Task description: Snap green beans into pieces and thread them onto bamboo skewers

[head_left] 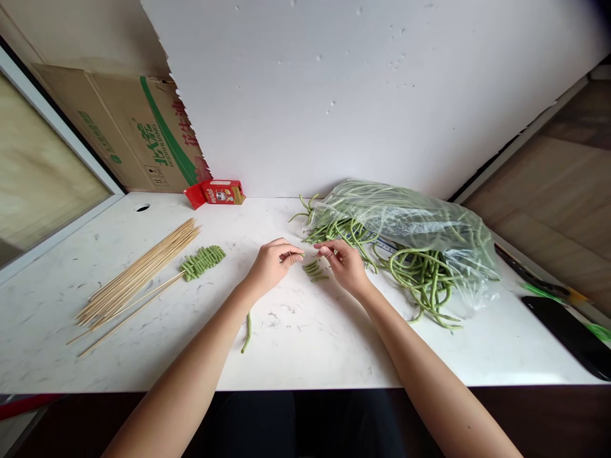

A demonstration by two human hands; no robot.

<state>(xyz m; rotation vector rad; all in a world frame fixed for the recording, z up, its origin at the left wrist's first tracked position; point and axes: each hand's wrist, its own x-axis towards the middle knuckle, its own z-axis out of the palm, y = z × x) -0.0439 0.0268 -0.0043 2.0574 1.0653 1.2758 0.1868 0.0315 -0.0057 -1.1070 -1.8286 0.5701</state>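
Note:
My left hand (274, 264) is closed on a long green bean (247, 334). Its tip shows at the fingertips and its tail hangs out below the wrist; the middle is hidden by the hand. Close by on the right, my right hand (342, 262) is pinched, and what sits between finger and thumb is too small to make out. Short cut bean pieces (315, 271) lie in a row on the white tabletop (305, 343) between the hands. At left, a skewer (131, 315) carries a row of bean pieces (203, 262) threaded side by side.
A bundle of bamboo skewers (138, 270) lies at left. Long beans (424, 273) spill from a clear plastic bag (405, 207) at right. A red box (224, 192) and a cardboard carton (128, 133) stand at the back. A black phone-like object (568, 334) lies far right.

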